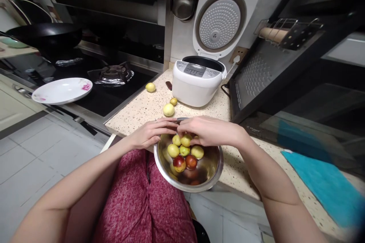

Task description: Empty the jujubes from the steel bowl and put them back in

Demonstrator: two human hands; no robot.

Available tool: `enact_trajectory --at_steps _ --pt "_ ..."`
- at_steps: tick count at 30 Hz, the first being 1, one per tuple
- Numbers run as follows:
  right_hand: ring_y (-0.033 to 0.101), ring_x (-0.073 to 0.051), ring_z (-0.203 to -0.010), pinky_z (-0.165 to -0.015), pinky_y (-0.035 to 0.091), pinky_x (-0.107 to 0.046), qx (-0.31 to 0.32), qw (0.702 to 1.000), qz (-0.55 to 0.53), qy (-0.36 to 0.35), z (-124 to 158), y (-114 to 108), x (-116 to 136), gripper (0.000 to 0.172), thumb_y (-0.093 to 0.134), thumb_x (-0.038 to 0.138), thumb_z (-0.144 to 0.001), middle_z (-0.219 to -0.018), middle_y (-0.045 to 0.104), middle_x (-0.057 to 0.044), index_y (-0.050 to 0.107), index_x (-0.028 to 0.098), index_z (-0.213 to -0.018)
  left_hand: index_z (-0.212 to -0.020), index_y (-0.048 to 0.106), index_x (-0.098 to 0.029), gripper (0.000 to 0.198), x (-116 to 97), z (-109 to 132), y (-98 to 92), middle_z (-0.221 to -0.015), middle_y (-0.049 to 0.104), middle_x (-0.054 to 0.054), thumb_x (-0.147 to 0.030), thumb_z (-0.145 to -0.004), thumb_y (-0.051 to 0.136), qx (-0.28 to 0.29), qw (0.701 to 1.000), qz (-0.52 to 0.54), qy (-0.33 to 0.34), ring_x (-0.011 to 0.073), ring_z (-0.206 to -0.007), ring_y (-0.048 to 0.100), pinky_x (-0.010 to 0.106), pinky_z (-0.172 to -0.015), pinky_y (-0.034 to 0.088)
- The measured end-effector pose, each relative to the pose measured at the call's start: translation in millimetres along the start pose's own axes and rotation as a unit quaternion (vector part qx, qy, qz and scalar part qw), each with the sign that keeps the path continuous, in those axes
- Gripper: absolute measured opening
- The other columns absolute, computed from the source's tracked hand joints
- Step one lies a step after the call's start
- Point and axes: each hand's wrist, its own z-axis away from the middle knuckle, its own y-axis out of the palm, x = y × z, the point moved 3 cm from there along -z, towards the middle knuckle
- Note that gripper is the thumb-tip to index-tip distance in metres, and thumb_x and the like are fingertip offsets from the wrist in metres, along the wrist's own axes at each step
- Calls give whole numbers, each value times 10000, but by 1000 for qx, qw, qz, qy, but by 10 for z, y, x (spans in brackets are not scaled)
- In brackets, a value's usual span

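A metal bowl (209, 172) holds several plum-like fruits and overlaps the counter's front edge in view. My left hand (151, 132) grips the bowl's left rim, its fingers stretched over the edge. Inside the bowl, my right hand (202, 129) reaches down with fingers and thumb around a yellow-green plum (186, 140). Just below lie other yellow-green plums (173, 150) and two reddish ones, a red-and-yellow plum (179, 163) and a dark red plum (191, 162). My right palm is turned away, so part of its grip is hidden.
Pale yellow fruits (168, 109) lie on the speckled counter (137, 115) beyond the bowl. Behind them stands a white rice cooker (195, 87) with its lid raised. A flowered plate (62, 90) rests by the stove at left, near a black wok (45, 36). A blue cloth (322, 186) lies right.
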Motion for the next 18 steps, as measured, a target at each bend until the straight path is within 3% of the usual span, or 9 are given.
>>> enact_trajectory --at_steps 6,11,18 --pt "612 -150 -735 -642 410 -243 -5 1000 7 23 -36 -31 -120 173 693 52 -790 -869 720 -24 700 176 -911 -1373 577 -183 682 -10 0 -7 -1488 530 133 -593 -1048 138 1 1000 -3 -2 299 -1472 400 534 -1207 368" --pt "649 -141 -746 -655 459 -222 61 996 -71 9 -87 26 -209 231 738 108 -798 -895 743 -21 737 175 -1018 -1368 583 -193 688 -4 1 -3 -1486 533 127 -605 -1043 137 7 1000 4 -10 301 -1471 401 545 -1215 349" --pt "601 -139 -714 -629 425 -231 43 999 -29 -12 -122 47 -185 265 765 116 -755 -850 706 -8 721 174 -1009 -1360 589 -191 695 -15 -10 -11 -1483 535 128 -605 -1043 129 5 1000 6 -8 298 -1474 397 539 -1213 355"
